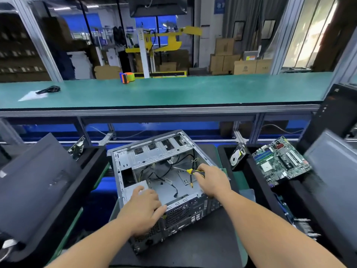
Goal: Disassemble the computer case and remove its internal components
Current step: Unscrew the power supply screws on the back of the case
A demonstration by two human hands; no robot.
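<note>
1. the open grey steel computer case [154, 157] is lying at 6 o'clock on the mat, motherboard already out.
2. a yellow-and-black-handled screwdriver [190, 171] is gripped by the right hand [211, 180].
3. the left hand [144, 208] is spread over the silver power supply [133, 190], fingers relaxed.
4. next, its remaining screws probably need loosening.

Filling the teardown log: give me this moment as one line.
stage: case open, motherboard out | left hand: rests on rear edge by power supply | right hand: grips screwdriver inside case
</note>
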